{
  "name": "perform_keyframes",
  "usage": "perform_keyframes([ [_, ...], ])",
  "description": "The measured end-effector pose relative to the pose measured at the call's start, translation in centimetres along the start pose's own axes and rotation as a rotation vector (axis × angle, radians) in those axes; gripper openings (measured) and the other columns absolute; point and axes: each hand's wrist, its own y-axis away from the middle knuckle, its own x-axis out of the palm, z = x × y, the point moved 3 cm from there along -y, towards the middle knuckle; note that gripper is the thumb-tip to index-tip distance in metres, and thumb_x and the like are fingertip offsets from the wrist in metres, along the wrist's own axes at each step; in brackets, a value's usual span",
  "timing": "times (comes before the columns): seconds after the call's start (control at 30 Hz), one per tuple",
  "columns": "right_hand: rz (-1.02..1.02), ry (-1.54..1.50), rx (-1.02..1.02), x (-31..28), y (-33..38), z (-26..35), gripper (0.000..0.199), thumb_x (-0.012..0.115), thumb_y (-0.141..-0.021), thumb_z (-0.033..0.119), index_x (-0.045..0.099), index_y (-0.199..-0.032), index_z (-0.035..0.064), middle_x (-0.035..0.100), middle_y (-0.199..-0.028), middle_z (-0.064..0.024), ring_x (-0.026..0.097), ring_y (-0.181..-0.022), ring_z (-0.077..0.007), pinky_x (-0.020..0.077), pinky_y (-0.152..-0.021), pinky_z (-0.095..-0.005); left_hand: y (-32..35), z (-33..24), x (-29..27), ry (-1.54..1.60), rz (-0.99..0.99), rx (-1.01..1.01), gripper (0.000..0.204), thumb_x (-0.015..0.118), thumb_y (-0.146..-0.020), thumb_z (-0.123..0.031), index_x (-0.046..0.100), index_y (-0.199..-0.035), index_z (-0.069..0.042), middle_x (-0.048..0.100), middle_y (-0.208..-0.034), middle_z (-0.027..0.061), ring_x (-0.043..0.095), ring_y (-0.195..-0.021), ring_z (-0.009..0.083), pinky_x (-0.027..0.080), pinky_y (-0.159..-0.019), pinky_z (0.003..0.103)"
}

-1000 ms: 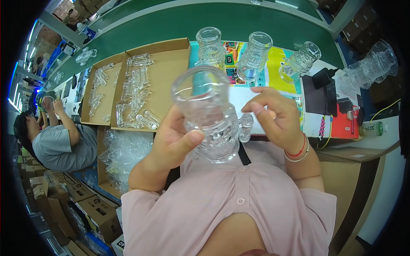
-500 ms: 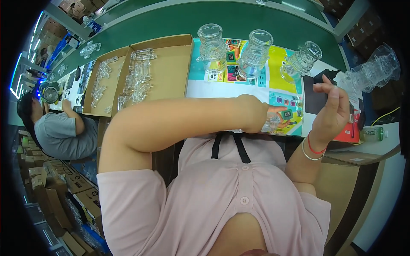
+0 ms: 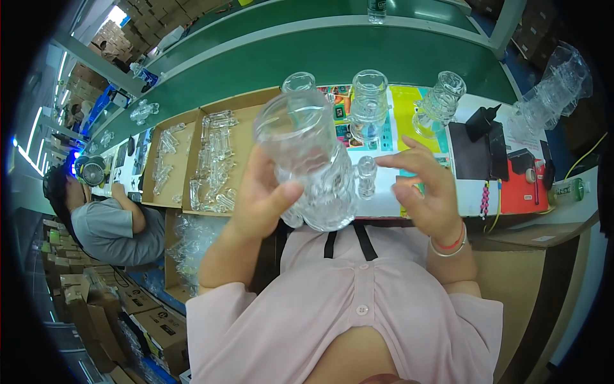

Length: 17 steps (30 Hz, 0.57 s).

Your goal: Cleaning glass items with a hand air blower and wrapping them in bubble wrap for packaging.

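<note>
My left hand [image 3: 257, 200] is wrapped around a large clear vessel [image 3: 313, 169], tilted with its wide round mouth toward the upper left. The vessel has a ribbed lower body. At its right side stands a small clear tube-like piece [image 3: 366, 178]; whether it is joined to the vessel I cannot tell. My right hand [image 3: 430, 185] has thumb and forefinger apart, the forefinger's tip close to that small piece. Beyond my hands, similar clear vessels stand on a printed colourful sheet: one partly hidden [image 3: 299, 81], one in the middle [image 3: 369, 102], one leaning at right [image 3: 439, 105].
Cardboard trays [image 3: 261, 102] of clear tube pieces lie at left. Right: a bagged clear vessel [image 3: 555, 86], a black box [image 3: 481, 123], a red sheet [image 3: 521, 192] and a bottle [image 3: 569, 190]. A co-worker [image 3: 109, 224] sits far left near a small fan [image 3: 91, 170].
My left hand has come back from the right and now holds up the large clear vessel. My right hand has moved left and lower, toward the small piece. The view has shifted slightly.
</note>
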Motion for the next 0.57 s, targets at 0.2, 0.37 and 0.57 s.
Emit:
perform_keyframes([
  [0.2,0.084,0.017,-0.112,2.0,-0.6,0.7,0.029,0.059,-0.074,0.006,0.058,-0.102,0.0032,0.064,-0.093,-0.0133,0.061,-0.087,-0.0221,0.0273,-0.099,-0.0486,2.8,0.2,0.0,0.148,-0.148,-0.006,0.082,0.072,-0.069,-0.039,0.032,-0.126,0.003,0.046,-0.118,0.0273,0.05,-0.108,0.0361,0.042,-0.09,0.047],
  [0.37,0.099,0.028,-0.127,2.5,-0.8,0.7,0.029,0.058,-0.076,0.006,0.056,-0.104,0.0032,0.064,-0.091,-0.0133,0.061,-0.088,-0.0225,0.0278,-0.099,-0.0483,3.1,-0.5,0.0,0.011,-0.119,0.062,0.078,0.072,-0.069,-0.042,0.037,-0.124,0.001,0.048,-0.115,0.0277,0.05,-0.108,0.0345,0.044,-0.088,0.044],
  [0.57,0.06,-0.009,-0.112,3.1,-1.0,0.7,0.031,0.064,-0.071,0.003,0.06,-0.102,0.005,0.065,-0.096,-0.0057,0.059,-0.08,-0.0184,0.0334,-0.096,-0.0474,3.0,-0.6,-0.3,-0.043,-0.031,0.147,0.084,0.07,-0.071,-0.044,0.029,-0.131,-0.004,0.046,-0.118,0.028,0.05,-0.109,0.0324,0.044,-0.088,0.044],
])
